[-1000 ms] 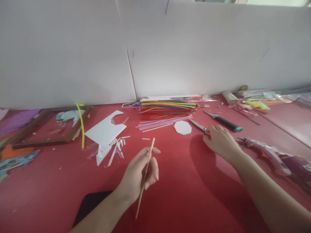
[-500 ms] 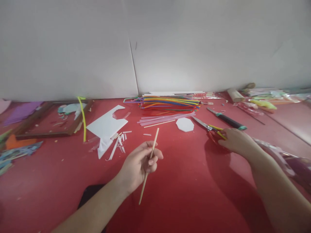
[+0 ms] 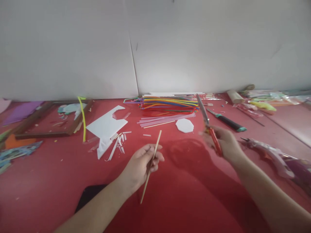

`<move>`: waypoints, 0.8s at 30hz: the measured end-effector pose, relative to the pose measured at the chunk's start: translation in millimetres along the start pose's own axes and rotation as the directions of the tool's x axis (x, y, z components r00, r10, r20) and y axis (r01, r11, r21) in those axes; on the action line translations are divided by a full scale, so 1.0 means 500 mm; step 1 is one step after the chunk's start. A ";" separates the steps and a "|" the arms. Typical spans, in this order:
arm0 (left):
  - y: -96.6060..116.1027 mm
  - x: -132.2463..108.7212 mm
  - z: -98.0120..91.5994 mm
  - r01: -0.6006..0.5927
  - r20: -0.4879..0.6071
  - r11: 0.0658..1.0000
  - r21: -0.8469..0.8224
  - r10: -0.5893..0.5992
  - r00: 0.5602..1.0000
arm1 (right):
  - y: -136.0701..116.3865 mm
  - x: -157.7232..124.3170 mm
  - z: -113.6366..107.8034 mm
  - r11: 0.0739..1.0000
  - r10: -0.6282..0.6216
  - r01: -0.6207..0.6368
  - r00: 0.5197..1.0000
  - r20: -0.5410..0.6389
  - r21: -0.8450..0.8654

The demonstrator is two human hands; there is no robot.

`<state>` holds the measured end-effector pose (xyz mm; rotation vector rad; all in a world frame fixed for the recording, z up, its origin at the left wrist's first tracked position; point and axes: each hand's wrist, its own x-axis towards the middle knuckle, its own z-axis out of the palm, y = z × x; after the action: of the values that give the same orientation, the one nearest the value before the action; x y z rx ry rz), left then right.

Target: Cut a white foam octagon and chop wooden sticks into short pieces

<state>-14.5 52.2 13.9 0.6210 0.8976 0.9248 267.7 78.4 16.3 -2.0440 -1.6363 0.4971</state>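
Observation:
A thin wooden stick [image 3: 157, 142] slants between the thumb and fingers of my left hand [image 3: 143, 163], its lower end pointing toward me. My right hand [image 3: 225, 142] grips red-handled scissors [image 3: 214, 140] above the table, with the blades pointing up and away; a little motion blur lies over the fingers. Beyond my hands, a white octagonal piece [image 3: 184, 125] rests flat on the red table [image 3: 179, 194]. Near it are pale pink strips [image 3: 165, 120] and another thin stick.
Colourful pipe cleaners [image 3: 170, 103] lie by the grey wall [image 3: 189, 48]. Cut white sheet [image 3: 107, 126] and scraps [image 3: 119, 144] are left of centre. A black-handled cutter [image 3: 230, 123] and a glue gun [image 3: 272, 155] lie right. A brown frame [image 3: 46, 134] is far left.
My right hand has lifted the scissors off the table and brought them left and toward me, blades tipping upward. My left hand keeps the stick almost in place.

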 end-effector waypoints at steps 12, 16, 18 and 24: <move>-0.014 -0.022 0.017 0.063 0.251 0.874 0.481 -0.207 0.946 | -0.094 -0.096 0.139 0.261 -0.282 -0.347 0.865 0.414 0.901; 0.014 -0.006 -0.021 -0.238 0.087 0.709 0.664 0.243 0.966 | -0.083 -0.081 0.143 0.228 -0.263 -0.370 0.867 0.423 0.900; 0.033 0.009 -0.044 -0.275 -0.035 0.615 0.739 0.443 0.896 | -0.080 -0.075 0.146 0.199 -0.270 -0.369 0.870 0.413 0.908; 0.055 0.038 -0.058 -0.283 -0.310 0.874 0.394 0.416 0.855 | -0.082 -0.071 0.150 0.168 -0.255 -0.378 0.875 0.411 0.910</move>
<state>-45.1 84.2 13.4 0.9407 1.3445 1.2708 185.7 61.1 -22.5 -0.8921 -0.8273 1.7162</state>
